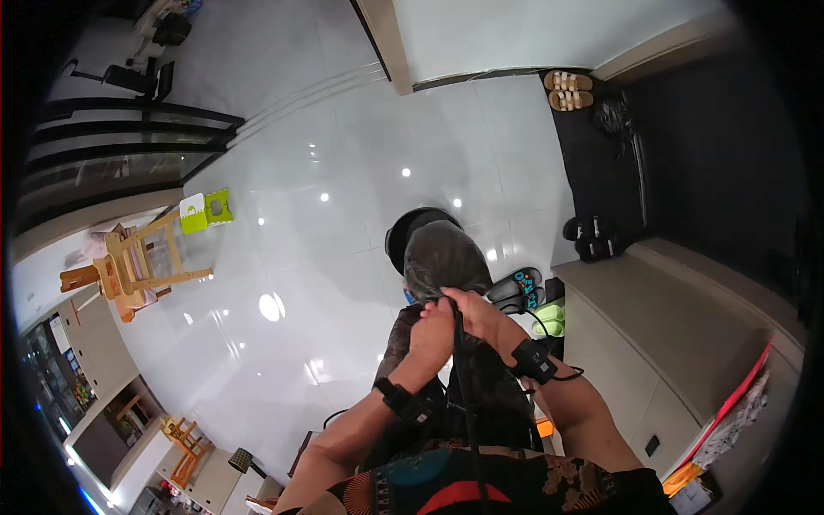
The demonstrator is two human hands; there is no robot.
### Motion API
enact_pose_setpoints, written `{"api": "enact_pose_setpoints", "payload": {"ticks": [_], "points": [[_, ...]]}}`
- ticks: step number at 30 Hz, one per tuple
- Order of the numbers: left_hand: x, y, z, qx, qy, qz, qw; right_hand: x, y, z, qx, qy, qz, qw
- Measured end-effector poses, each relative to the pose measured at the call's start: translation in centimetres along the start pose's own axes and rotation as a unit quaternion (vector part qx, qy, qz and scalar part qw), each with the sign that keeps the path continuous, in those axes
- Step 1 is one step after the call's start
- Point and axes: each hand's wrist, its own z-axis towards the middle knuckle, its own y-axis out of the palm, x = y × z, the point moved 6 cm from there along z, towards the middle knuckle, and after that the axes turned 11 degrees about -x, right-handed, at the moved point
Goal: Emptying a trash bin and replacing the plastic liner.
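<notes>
A dark, bulging bag (445,256), which looks like a plastic rubbish bag, is in front of me at the middle of the view. Its gathered neck is between my hands. My left hand (433,330) is closed at the neck, fingers pinched together. Right beside it, my right hand (477,314) is closed on the same gathered part, the two hands touching. Behind the bag shows the rim of a round black bin (396,244). How the neck is twisted or knotted is hidden by my fingers.
Slippers (520,288) and green sandals (550,318) lie right of the bag, beside a low cabinet (657,322). More sandals (568,91) rest on a dark mat. At left stand a wooden chair (142,262) and a green-and-white folding stool (206,211).
</notes>
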Motion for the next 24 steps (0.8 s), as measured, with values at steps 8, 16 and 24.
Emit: {"api": "enact_pose_setpoints", "payload": {"ticks": [8, 16, 24], "points": [[-0.4, -3.5, -2.5, -0.038, 0.223, -0.237, 0.945, -0.8, -3.7, -4.6, 0.068, -0.093, 0.068, 0.991], [-19.5, -1.9, -6.0, 0.116, -0.013, -0.342, 0.932, -3.1, -2.2, -12.5, -0.06, -0.114, 0.143, 0.981], [-28.5, 3.0, -10.7, 0.066, -0.061, -0.386, 0.918, -4.9, 4.2, -16.8, -0.032, -0.126, 0.049, 0.99]]}}
